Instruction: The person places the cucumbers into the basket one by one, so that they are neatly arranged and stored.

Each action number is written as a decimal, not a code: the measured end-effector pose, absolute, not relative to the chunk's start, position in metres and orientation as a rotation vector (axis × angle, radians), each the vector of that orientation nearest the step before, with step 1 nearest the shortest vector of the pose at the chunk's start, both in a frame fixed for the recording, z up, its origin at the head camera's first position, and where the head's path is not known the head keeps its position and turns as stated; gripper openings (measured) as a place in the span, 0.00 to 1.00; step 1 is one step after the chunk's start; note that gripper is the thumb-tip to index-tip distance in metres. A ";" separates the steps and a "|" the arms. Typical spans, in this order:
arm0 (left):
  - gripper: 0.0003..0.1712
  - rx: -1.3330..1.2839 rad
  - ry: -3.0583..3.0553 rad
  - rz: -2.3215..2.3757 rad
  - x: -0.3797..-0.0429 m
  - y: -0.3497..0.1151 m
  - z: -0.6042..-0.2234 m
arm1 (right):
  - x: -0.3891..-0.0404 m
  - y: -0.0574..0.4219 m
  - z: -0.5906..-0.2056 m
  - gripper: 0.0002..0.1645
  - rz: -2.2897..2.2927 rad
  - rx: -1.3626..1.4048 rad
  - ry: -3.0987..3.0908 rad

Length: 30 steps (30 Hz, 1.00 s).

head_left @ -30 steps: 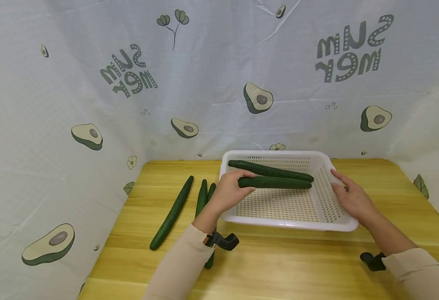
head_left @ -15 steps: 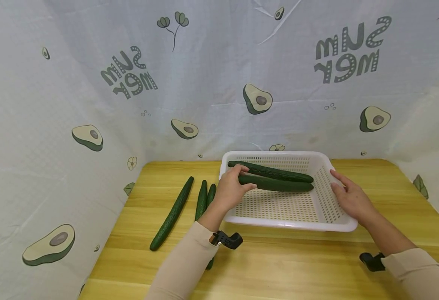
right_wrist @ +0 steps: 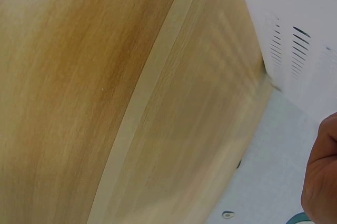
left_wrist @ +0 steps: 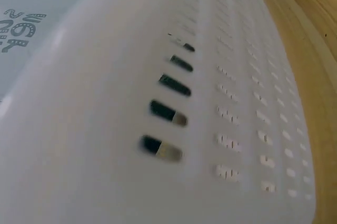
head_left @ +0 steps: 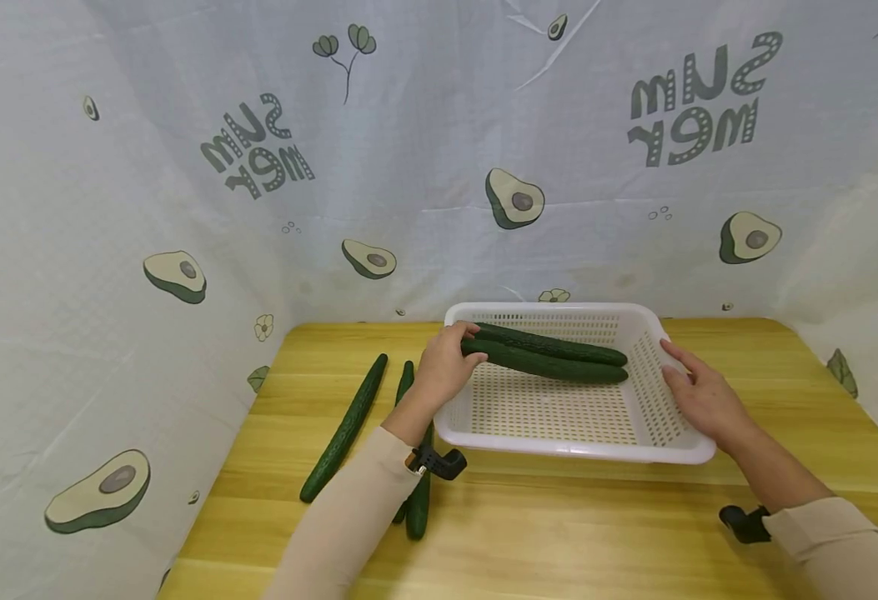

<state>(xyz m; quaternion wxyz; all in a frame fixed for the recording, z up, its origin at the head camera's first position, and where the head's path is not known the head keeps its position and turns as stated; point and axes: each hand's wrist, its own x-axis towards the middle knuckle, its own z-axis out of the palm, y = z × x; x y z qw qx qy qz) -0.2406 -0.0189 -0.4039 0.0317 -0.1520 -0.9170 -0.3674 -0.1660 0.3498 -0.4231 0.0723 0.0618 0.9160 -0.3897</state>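
Two long green cucumbers lie side by side in the white slotted plastic basket (head_left: pixel 559 450), the rear cucumber (head_left: pixel 559 344) by the back wall and the front cucumber (head_left: pixel 551 364) just before it. At the basket's left rim, my left hand (head_left: pixel 441 367) has its thumb and fingers spread loosely about the front cucumber's left end. My right hand (head_left: pixel 709 404) holds the basket's right rim. In the left wrist view, dark green shows through slots in the basket's wall (left_wrist: pixel 105 108). The right wrist view catches part of my right hand (right_wrist: pixel 322 176) below the basket (right_wrist: pixel 295 3).
Left of the basket, a cucumber (head_left: pixel 344 429) lies slanted on the wooden table (head_left: pixel 559 533). Two more, one nearer cucumber (head_left: pixel 418 500) and one beside it (head_left: pixel 404 379), are partly hidden under my left forearm. A printed curtain (head_left: pixel 423 167) stands behind the table.
The front cucumber has come down into the basket beside the rear one. My left hand has spread its grip and moved left toward the cucumber's end. My right hand stays on the rim.
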 end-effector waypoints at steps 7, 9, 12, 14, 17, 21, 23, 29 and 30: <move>0.25 -0.432 -2.858 -1.013 -0.252 -0.022 -0.400 | -0.166 0.350 -0.424 0.40 -1.165 0.177 2.766; 0.26 -0.449 -2.872 -0.963 -0.256 -0.022 -0.398 | -0.165 0.350 -0.425 0.39 -1.173 0.175 2.769; 0.27 -0.448 -2.876 -0.975 -0.258 -0.024 -0.397 | -0.165 0.351 -0.424 0.39 -1.179 0.173 2.773; 0.26 -0.433 -2.861 -1.052 -0.259 -0.026 -0.399 | -0.164 0.350 -0.424 0.39 -1.182 0.173 2.769; 0.25 -0.425 -2.816 -1.135 -0.259 -0.029 -0.404 | -0.164 0.350 -0.424 0.40 -1.179 0.176 2.763; 0.24 -0.499 -2.766 -1.144 -0.259 -0.033 -0.408 | -0.164 0.351 -0.423 0.40 -1.171 0.181 2.766; 0.24 -0.538 -2.758 -1.140 -0.258 -0.035 -0.407 | -0.164 0.351 -0.423 0.40 -1.170 0.181 2.769; 0.25 -0.629 -2.752 -1.184 -0.255 -0.045 -0.406 | -0.165 0.350 -0.422 0.40 -1.182 0.166 2.766; 0.26 -0.635 -2.753 -1.184 -0.254 -0.047 -0.407 | -0.164 0.350 -0.422 0.40 -1.185 0.165 2.764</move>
